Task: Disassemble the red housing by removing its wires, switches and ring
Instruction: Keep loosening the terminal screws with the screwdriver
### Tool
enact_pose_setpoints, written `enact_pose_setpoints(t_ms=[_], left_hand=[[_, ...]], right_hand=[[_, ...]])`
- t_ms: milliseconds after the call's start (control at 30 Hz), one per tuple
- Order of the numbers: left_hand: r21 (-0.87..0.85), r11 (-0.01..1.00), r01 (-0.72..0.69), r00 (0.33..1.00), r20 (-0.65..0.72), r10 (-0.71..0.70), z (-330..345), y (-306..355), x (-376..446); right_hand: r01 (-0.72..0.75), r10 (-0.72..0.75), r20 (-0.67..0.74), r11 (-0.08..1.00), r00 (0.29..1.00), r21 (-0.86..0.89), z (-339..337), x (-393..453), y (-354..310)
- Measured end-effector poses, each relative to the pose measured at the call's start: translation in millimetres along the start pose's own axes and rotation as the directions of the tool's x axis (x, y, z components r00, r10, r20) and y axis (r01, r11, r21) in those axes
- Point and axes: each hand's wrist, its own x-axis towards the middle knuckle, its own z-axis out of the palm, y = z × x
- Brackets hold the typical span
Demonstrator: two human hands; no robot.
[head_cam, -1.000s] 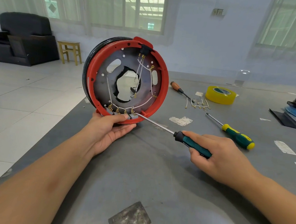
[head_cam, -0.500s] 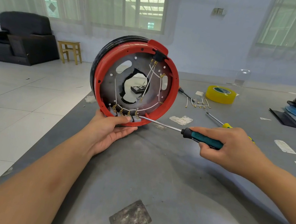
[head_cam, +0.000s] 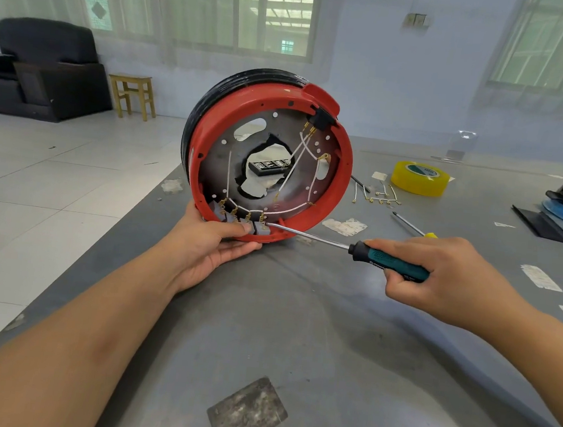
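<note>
On the grey bench (head_cam: pixel 296 335), the left hand (head_cam: pixel 208 247) grips the lower rim of the red housing (head_cam: pixel 271 157), held on edge; its fingers are hidden underneath. The right hand (head_cam: pixel 446 274) is wrapped around a teal screwdriver (head_cam: pixel 389 260), tip at the 4 grey switches (head_cam: pixel 238 221). White wires (head_cam: pixel 291 166) cross inside. Behind, yellow tape (head_cam: pixel 419 178); a second screwdriver (head_cam: pixel 409 225) partly hidden. Farther, a black sofa (head_cam: pixel 43 70).

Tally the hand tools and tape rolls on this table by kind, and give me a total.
Screwdrivers: 3, the teal-handled one gripped by the right hand, a yellow-handled one behind that hand, and a third mostly hidden behind the red housing.
Tape rolls: 1, yellow.
Total: 4
</note>
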Motion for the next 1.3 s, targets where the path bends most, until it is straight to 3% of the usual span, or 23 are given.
enact_pose_setpoints(t_ms=[567, 1300], left_hand=[[-0.036, 0.999, 0.024, 1.000, 0.016, -0.023, -2.3, 1.1, 2.4], [-0.153, 0.988, -0.022, 0.992, -0.129, 0.002, 1.4, 0.8, 1.9]], right_hand=[[0.002, -0.002, 0.011, 1.000, 1.000, -0.007, 8.8, -5.0, 5.2], [-0.009, 0.010, 0.009, 0.998, 1.000, -0.060, 21.6, -5.1, -30.0]])
